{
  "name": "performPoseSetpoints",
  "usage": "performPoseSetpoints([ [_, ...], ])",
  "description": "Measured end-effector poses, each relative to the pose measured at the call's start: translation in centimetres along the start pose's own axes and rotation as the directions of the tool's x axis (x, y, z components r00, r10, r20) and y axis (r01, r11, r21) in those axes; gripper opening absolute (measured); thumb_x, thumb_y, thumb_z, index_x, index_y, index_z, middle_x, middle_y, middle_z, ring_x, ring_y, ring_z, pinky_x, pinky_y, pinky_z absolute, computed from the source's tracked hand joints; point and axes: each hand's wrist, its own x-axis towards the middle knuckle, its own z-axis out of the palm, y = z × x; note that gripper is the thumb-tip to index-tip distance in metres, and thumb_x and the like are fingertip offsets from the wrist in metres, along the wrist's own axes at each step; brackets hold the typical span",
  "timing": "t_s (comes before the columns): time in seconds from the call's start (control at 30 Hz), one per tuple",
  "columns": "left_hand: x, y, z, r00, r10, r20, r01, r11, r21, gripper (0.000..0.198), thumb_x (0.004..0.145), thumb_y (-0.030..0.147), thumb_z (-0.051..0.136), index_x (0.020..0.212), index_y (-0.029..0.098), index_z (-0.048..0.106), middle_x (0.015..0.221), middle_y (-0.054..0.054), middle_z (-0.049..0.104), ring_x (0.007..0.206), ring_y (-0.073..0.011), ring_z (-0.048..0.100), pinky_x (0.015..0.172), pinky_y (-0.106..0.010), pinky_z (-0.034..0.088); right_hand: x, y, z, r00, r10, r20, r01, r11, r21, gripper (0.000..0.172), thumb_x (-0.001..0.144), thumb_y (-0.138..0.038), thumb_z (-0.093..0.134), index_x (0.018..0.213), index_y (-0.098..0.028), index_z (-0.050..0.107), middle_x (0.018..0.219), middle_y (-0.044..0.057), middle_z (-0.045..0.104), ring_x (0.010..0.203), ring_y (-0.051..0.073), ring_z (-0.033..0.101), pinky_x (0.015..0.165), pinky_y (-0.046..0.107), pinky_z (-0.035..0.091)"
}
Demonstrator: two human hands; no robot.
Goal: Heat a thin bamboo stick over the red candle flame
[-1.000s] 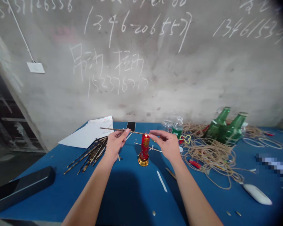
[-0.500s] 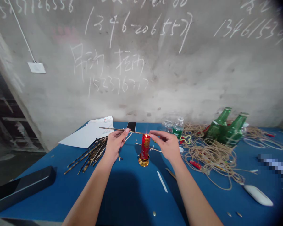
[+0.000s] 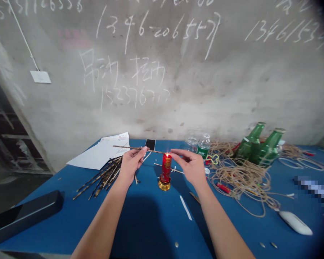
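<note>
A lit red candle (image 3: pixel 166 168) stands upright on a gold base in the middle of the blue table. Across its flame lies a thin dark stick (image 3: pixel 128 147), held level. My left hand (image 3: pixel 133 162) pinches the stick left of the candle, and its far end sticks out beyond my fingers to the left. Just right of the flame, my right hand (image 3: pixel 187 163) is closed in a pinch at the stick's other end. Behind my left hand, several dark-mottled sticks (image 3: pixel 105 178) lie in a loose pile.
White papers (image 3: pixel 97 153) and a phone (image 3: pixel 150 144) lie at the back. On the right are tangled cord (image 3: pixel 240 176), green bottles (image 3: pixel 267 147), a clear bottle (image 3: pixel 203 146), a red lighter (image 3: pixel 223 187) and a white oval object (image 3: pixel 296 223). A dark case (image 3: pixel 27 214) sits front left.
My right fingertips have shifted very slightly left, towards the flame. Both hands otherwise keep the stick over the candle.
</note>
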Motion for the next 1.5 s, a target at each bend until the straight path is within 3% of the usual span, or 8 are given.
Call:
performPoseSetpoints([
  [0.33, -0.1, 0.2, 0.0, 1.0, -0.013, -0.011, 0.013, 1.0, 0.004, 0.048, 0.07, 0.056, 0.092, 0.084, 0.012, 0.08, 0.054, 0.005, 0.049, 0.042, -0.0032, 0.034, 0.041, -0.019, 0.021, -0.1, -0.2, 0.1, 1.0, -0.018, 0.004, 0.018, 1.0, -0.007, 0.026, 0.085, -0.048, 0.08, 0.097, -0.027, 0.088, 0.075, 0.003, 0.075, 0.055, 0.016, 0.048, 0.054, 0.031, 0.042],
  [0.63, -0.1, 0.3, 0.1, 1.0, -0.009, 0.001, 0.009, 1.0, -0.005, 0.05, 0.071, 0.058, 0.091, 0.091, 0.012, 0.082, 0.055, 0.006, 0.049, 0.042, -0.003, 0.033, 0.041, -0.02, 0.021, -0.1, 0.1, 0.2, 0.999, -0.022, -0.028, 0.021, 1.0, -0.017, 0.026, 0.084, -0.049, 0.081, 0.096, -0.027, 0.088, 0.073, 0.003, 0.074, 0.055, 0.015, 0.048, 0.052, 0.03, 0.041],
  [0.83, -0.1, 0.0, 0.2, 0.999, 0.023, 0.022, -0.021, 0.995, -0.094, 0.05, 0.07, 0.054, 0.093, 0.094, 0.012, 0.082, 0.055, 0.007, 0.043, 0.044, -0.0028, 0.03, 0.042, -0.019, 0.019, -0.2, -0.3, 0.0, 0.992, -0.045, -0.118, 0.046, 0.999, 0.009, 0.024, 0.085, -0.047, 0.081, 0.096, -0.027, 0.087, 0.057, -0.002, 0.058, 0.051, 0.014, 0.04, 0.048, 0.029, 0.034],
  [0.9, -0.2, 0.1, 0.2, 0.999, 0.027, 0.022, -0.025, 0.994, -0.11, 0.049, 0.07, 0.054, 0.093, 0.093, 0.012, 0.082, 0.055, 0.007, 0.043, 0.045, -0.0031, 0.03, 0.042, -0.019, 0.019, -0.1, -0.4, -0.3, 0.979, -0.062, -0.193, 0.069, 0.997, 0.031, 0.026, 0.086, -0.048, 0.08, 0.097, -0.025, 0.086, 0.058, -0.001, 0.06, 0.051, 0.014, 0.042, 0.048, 0.03, 0.035],
  [1.03, -0.3, 0.3, 0.2, 0.999, 0.027, 0.029, -0.025, 0.995, -0.096, 0.049, 0.069, 0.055, 0.093, 0.093, 0.013, 0.082, 0.055, 0.007, 0.043, 0.045, -0.0034, 0.029, 0.042, -0.019, 0.019, 0.3, -0.1, -0.9, 0.955, -0.052, -0.291, 0.081, 0.993, 0.089, 0.034, 0.085, -0.052, 0.079, 0.098, -0.021, 0.084, 0.069, 0.006, 0.071, 0.061, 0.021, 0.062, 0.052, 0.032, 0.046],
  [1.17, -0.4, 0.3, 0.3, 0.999, 0.035, 0.036, -0.032, 0.996, -0.085, 0.048, 0.071, 0.054, 0.092, 0.093, 0.013, 0.083, 0.055, 0.007, 0.043, 0.045, -0.0034, 0.029, 0.042, -0.019, 0.018, 0.5, 0.4, -0.9, 0.958, -0.045, -0.284, 0.083, 0.989, 0.123, 0.033, 0.085, -0.05, 0.08, 0.099, -0.02, 0.083, 0.077, 0.008, 0.075, 0.074, 0.026, 0.071, 0.056, 0.033, 0.051],
  [1.5, -0.7, 0.3, 0.6, 0.998, 0.06, 0.0, -0.06, 0.992, -0.107, 0.042, 0.073, 0.051, 0.092, 0.084, 0.013, 0.079, 0.051, 0.007, 0.041, 0.043, -0.0029, 0.029, 0.043, -0.02, 0.017, 0.4, 0.3, -0.7, 0.974, -0.013, -0.228, 0.051, 0.985, 0.164, 0.028, 0.085, -0.046, 0.082, 0.097, -0.021, 0.083, 0.088, 0.009, 0.079, 0.079, 0.025, 0.073, 0.059, 0.032, 0.053],
])
